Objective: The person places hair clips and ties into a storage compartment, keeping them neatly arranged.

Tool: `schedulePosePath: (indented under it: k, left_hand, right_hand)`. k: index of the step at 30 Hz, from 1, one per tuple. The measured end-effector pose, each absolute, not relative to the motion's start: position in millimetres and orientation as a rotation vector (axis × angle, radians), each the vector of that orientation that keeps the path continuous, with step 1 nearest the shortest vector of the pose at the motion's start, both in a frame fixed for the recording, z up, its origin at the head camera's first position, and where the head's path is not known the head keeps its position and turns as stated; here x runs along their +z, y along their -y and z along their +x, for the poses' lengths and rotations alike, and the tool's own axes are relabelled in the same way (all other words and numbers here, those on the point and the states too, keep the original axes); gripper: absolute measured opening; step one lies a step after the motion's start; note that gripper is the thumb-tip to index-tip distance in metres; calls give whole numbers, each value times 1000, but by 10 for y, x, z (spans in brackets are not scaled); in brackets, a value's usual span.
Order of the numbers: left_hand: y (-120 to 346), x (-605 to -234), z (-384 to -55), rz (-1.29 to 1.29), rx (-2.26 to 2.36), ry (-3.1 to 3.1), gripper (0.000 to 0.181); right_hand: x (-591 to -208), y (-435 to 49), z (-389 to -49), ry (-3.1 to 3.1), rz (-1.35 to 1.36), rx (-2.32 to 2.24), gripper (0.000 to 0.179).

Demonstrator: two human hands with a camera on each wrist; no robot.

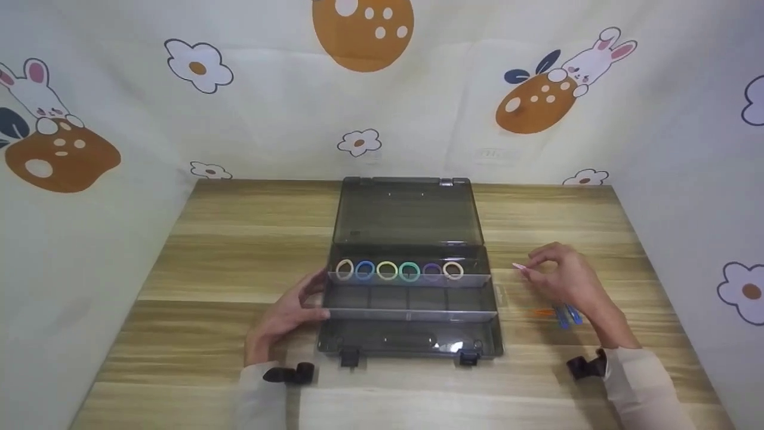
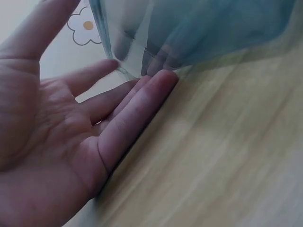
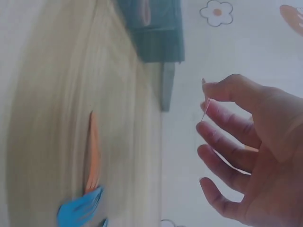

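A dark, see-through plastic storage box (image 1: 352,337) lies on the table with its lid (image 1: 409,212) folded back. Several coloured rings (image 1: 409,272), which look like hair ties, stand in a line along its back row. My left hand (image 1: 291,310) rests against the box's left side, thumb at the rim; in the left wrist view its extended fingers touch the wall. Right of the box, my right hand (image 1: 567,278) pinches a small, pointed pink hair clip (image 1: 518,266) between thumb and fingers, raised above the table. The clip appears edge-on and mostly covered in the right wrist view.
Below my right hand lie an orange hair clip (image 1: 543,312) and blue hair clips (image 1: 568,316). Two dark latches (image 1: 350,357) stick out from the box's front edge. Patterned curtain (image 1: 274,113) encloses the wooden table (image 1: 227,251) at the back and sides.
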State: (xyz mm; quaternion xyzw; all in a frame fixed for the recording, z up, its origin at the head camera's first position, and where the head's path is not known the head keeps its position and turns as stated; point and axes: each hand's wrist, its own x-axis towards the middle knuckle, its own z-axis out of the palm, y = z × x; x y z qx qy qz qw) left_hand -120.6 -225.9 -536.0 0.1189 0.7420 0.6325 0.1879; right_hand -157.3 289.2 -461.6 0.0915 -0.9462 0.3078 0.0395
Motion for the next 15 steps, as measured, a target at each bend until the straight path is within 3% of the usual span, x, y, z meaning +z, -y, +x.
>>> schedulePosePath:
  k: [6, 15]
  left_hand:
    - [2254, -5351, -1197, 384, 1809, -2080, 98]
    - [2265, -5372, -1191, 448, 1810, -2086, 92]
  right_hand:
    - [-4471, -2720, -1574, 2896, 254, 997, 9]
    - [-4321, -2214, -1488, 2760, 426, 1087, 7]
